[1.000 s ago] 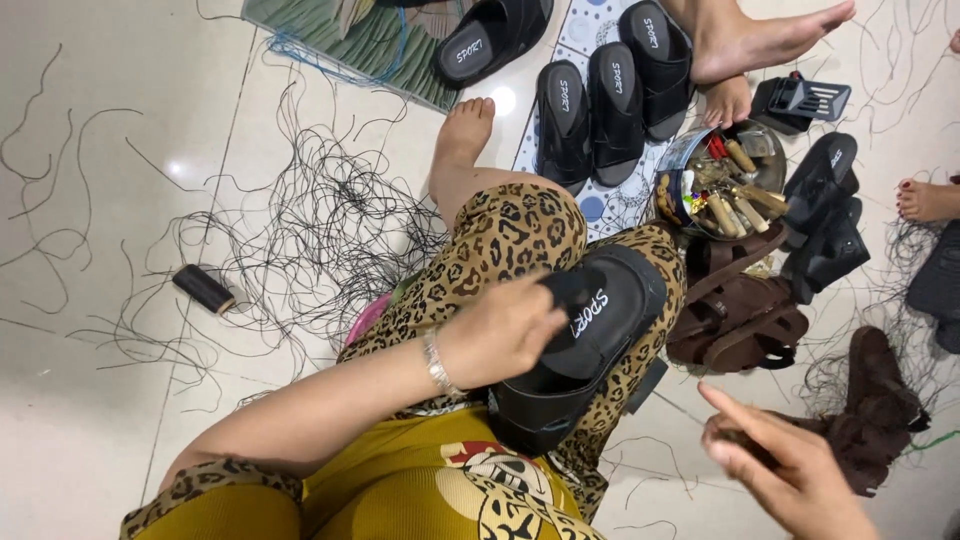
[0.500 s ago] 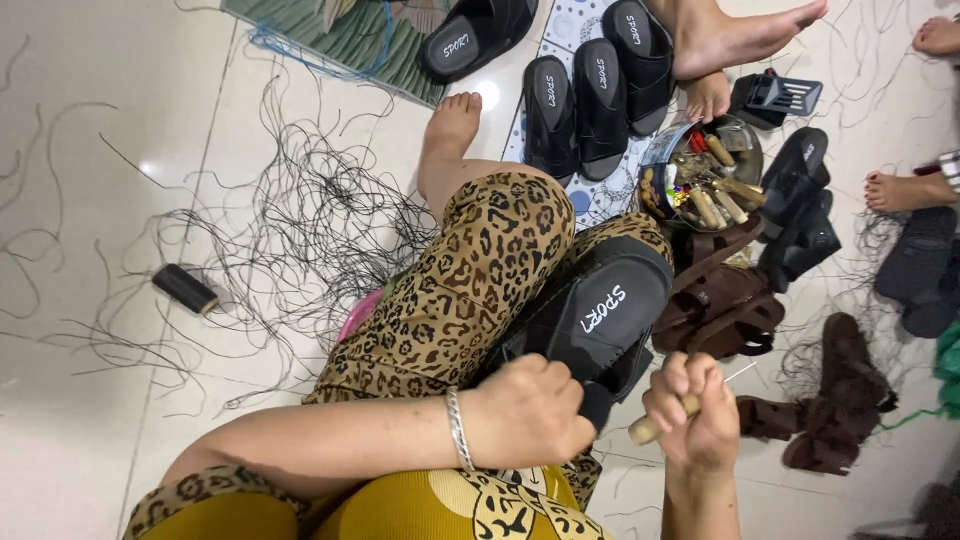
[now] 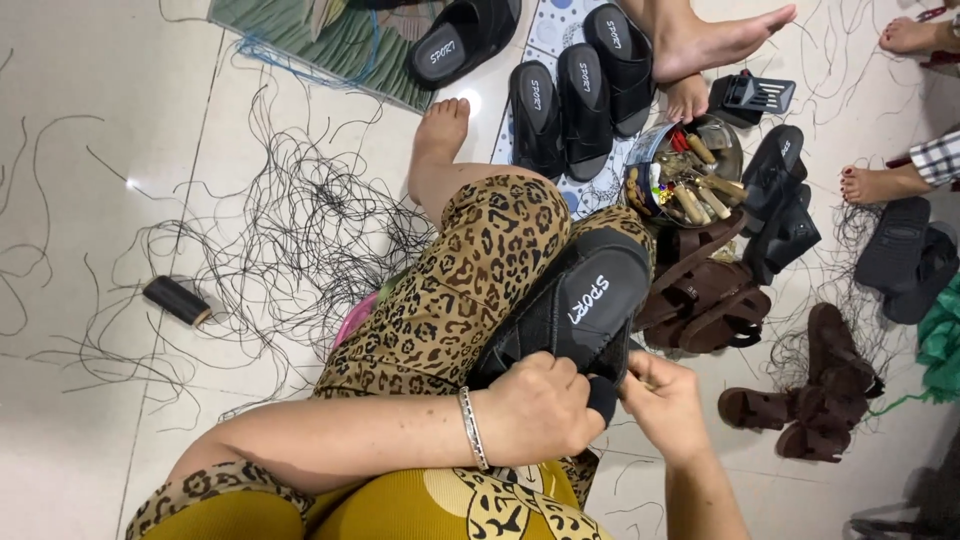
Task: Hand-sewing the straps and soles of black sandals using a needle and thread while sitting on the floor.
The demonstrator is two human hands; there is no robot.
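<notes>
A black slide sandal (image 3: 575, 305) with white lettering on its footbed rests on my leopard-print knee. My left hand (image 3: 535, 410), with a silver bracelet at the wrist, grips the sandal's near end. My right hand (image 3: 665, 400) is closed at the same end, fingers pinched against the black strap beside the left hand. What the right fingers hold is hidden.
Loose black thread (image 3: 290, 240) litters the white tiled floor, with a dark spool (image 3: 177, 300) at left. A round tin of tools (image 3: 685, 180), black sandals (image 3: 585, 95), brown sandals (image 3: 700, 305) and other people's bare feet (image 3: 715, 40) lie ahead and right.
My right hand came in from the lower right, picked up a small pale-handled tool, then closed on the sandal's near end. The sandal tilted further onto my knee.
</notes>
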